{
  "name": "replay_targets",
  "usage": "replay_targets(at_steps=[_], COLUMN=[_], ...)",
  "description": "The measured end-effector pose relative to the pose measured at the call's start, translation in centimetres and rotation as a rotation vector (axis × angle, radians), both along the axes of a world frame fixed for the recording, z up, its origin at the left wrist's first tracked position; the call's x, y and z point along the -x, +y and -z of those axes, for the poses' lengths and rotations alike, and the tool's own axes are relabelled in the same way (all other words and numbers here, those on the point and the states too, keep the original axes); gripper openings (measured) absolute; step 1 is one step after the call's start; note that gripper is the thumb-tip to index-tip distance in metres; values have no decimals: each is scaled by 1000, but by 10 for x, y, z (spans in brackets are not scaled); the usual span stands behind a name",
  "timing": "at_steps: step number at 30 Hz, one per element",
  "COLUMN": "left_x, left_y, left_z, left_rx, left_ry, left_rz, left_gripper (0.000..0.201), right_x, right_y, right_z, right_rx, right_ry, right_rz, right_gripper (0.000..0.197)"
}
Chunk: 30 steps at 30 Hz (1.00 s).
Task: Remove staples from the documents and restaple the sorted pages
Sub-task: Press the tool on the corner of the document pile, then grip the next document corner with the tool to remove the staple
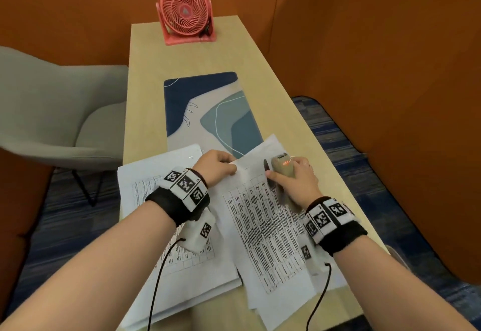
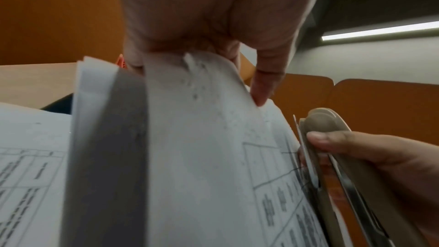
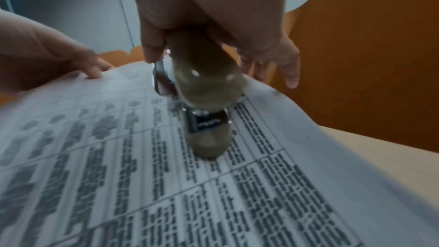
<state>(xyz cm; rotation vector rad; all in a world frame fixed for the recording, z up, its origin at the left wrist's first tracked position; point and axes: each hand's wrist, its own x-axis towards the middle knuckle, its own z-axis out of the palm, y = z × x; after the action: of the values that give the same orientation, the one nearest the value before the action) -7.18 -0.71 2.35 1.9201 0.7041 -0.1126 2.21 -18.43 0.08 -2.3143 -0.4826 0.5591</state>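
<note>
We find the right hand (image 1: 295, 181) wrapped around a beige stapler (image 1: 282, 172), thumb on one flank and fingers curled over the other, the tool standing on the upper part of the right-hand document (image 1: 265, 221). In the right wrist view the stapler's (image 3: 204, 89) metal end sits against the printed table of that sheet, near its top edge.

The left hand (image 1: 217, 165) pinches the top left corner of the same document and lifts it; the left wrist view shows the fingers (image 2: 263, 82) closed on the raised, curling corner (image 2: 202, 82), with several loose page edges fanned beside it. A second set of printed pages (image 1: 161, 200) lies flat on the wooden table (image 1: 145, 91) to the left, partly under the left forearm. A patterned desk mat (image 1: 205, 106) lies beyond the papers and a pink fan (image 1: 186, 11) stands at the far end.

We judge the step in hand to be work at the held corner. Whether this is staple removal or restapling we cannot tell, as no staple is legible in that corner. The next move calls for the stapler's working end to be brought to the pinched corner, with the pages kept squared and the left fingers clear.
</note>
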Motion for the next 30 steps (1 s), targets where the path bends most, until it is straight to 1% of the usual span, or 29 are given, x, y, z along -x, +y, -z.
replay_targets(at_steps=[1,2,3,4,6,7,8,9,10,12,13,15,16,18,20,21,24,27,30], left_x=[8,14,21,27,37,43,48,52,56,64,68,77,81,89,96,99,108,115,119], left_y=[-1,-1,-2,-2,-6,-7,-8,-9,-9,-10,-11,-13,-13,-14,-15,-14,-14,-16,-17], left_z=[-3,-3,-4,-4,-5,-5,-5,-6,-4,-4,-4,-6,-7,-7,-9,-10,-13,-15,-18], left_rx=[3,-3,-25,-88,-359,-474,-526,-517,-457,-280,-197,-59,25,182,273,306,416,514,555], left_ry=[5,15,36,75,173,184,163,106,35,-93,-129,-168,-190,-238,-268,-282,-305,-336,-362], left_rz=[-9,-18,-18,2,48,43,15,-24,-58,-104,-131,-208,-250,-323,-373,-390,-423,-453,-468], left_gripper=[13,14,13,12,17,22,27,29,27,12,13,22,21,15,10,8,10,11,13], right_x=[2,6,11,16,23,26,30,32,35,45,53,68,75,85,92,95,101,106,110], right_y=[0,0,1,2,5,7,8,10,11,14,15,19,22,28,32,34,37,40,45], right_z=[-5,-11,-16,-21,-27,-29,-32,-32,-32,-33,-35,-38,-37,-34,-37,-39,-46,-52,-57], right_rx=[-64,-130,-175,-181,-142,-135,-137,-123,-77,71,116,137,141,139,95,83,99,97,120], right_ry=[26,53,70,61,1,-16,-30,-65,-146,-384,-481,-550,-530,-422,-313,-286,-268,-259,-270], right_rz=[-2,-11,-31,-68,-146,-168,-179,-182,-187,-186,-183,-218,-253,-298,-297,-303,-355,-358,-377], right_gripper=[27,22,22,23,22,20,19,21,27,40,43,46,45,41,37,37,37,40,39])
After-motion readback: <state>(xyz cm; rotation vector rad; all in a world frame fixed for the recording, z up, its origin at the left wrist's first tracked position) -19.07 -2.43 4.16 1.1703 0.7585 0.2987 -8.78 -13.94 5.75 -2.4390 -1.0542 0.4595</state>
